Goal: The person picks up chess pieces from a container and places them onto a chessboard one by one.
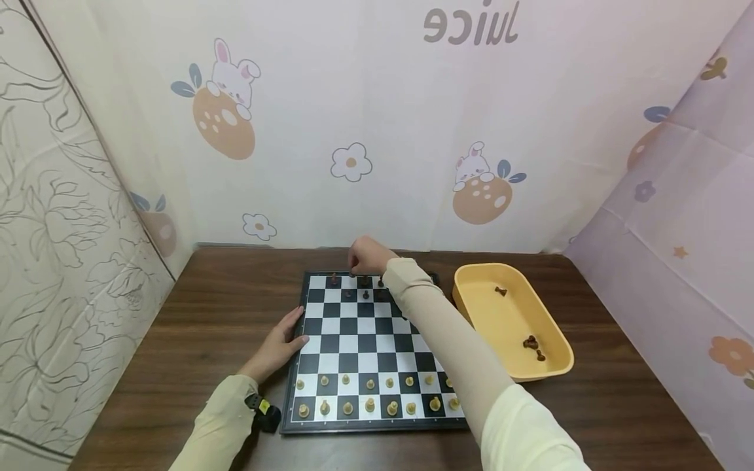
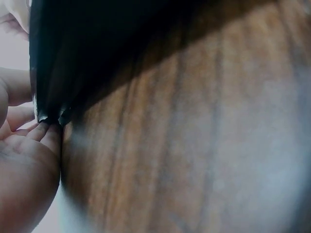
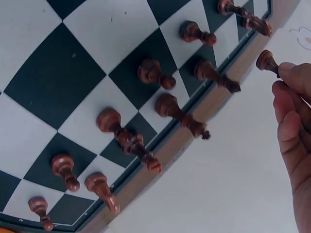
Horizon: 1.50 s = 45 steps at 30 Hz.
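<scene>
My right hand (image 1: 370,256) is over the far edge of the chessboard (image 1: 338,343). In the right wrist view its thumb and fingers pinch a dark brown chess piece (image 3: 266,60) whose top is hidden by the fingertips. Several other dark brown pieces stand on the far rows, among them a pawn (image 3: 151,73) and a knight (image 3: 102,190). My left hand (image 1: 275,348) rests against the board's left edge, fingers fairly straight. Seen from the left wrist, fingertips (image 2: 46,130) touch the underside of the dark board edge. Two rows of cream pieces (image 1: 370,404) line the near side.
A yellow tray (image 1: 465,307) stands on the wooden table (image 1: 235,288) right of the board, with a few dark brown pieces (image 1: 531,342) lying in it. My right forearm crosses over the board's right side. A printed curtain (image 1: 353,216) hangs right behind the table.
</scene>
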Motion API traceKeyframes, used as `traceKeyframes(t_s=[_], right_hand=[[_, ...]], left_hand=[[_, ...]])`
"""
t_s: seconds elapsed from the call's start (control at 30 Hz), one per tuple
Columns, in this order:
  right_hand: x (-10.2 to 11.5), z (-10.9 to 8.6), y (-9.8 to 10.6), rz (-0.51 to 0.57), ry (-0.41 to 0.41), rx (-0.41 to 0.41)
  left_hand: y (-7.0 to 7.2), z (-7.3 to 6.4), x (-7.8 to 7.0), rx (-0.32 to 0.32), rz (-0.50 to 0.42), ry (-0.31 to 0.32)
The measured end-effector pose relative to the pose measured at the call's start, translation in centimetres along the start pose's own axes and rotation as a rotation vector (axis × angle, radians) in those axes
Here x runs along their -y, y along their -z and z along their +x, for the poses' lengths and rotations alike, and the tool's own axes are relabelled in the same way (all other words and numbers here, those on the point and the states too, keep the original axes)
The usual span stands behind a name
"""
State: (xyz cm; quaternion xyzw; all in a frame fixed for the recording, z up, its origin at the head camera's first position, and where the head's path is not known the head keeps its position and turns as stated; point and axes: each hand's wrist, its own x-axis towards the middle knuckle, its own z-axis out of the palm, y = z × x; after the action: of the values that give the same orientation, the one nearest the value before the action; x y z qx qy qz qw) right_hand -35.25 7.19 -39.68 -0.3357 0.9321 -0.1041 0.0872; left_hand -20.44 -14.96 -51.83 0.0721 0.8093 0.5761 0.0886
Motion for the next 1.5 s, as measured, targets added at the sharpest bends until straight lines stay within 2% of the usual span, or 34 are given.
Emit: traceKeyframes(t_s=[0.33, 0.47, 0.67, 0.97, 1.5], right_hand=[[0.1, 0.7, -1.6, -0.052, 0.016, 0.022], [-0.2, 1.0, -2.1, -0.083, 0.022, 0.026], [0.2, 1.1, -2.2, -0.096, -0.012, 0.053], [0.1, 1.7, -2.9, -0.099, -0.019, 0.059], [-0.4, 0.1, -1.2, -0.086, -0.006, 0.035]], left_hand=[[-0.2, 0.0, 0.1, 0.000, -0.027, -0.021], [-0.2, 0.0, 0.2, -0.006, 0.000, -0.012], [-0.2, 0.2, 0.3, -0.021, 0.026, 0.005], [0.0, 0.2, 0.1, -0.018, 0.011, 0.031], [-0.1, -0.1, 0.0, -0.018, 0.037, 0.003]])
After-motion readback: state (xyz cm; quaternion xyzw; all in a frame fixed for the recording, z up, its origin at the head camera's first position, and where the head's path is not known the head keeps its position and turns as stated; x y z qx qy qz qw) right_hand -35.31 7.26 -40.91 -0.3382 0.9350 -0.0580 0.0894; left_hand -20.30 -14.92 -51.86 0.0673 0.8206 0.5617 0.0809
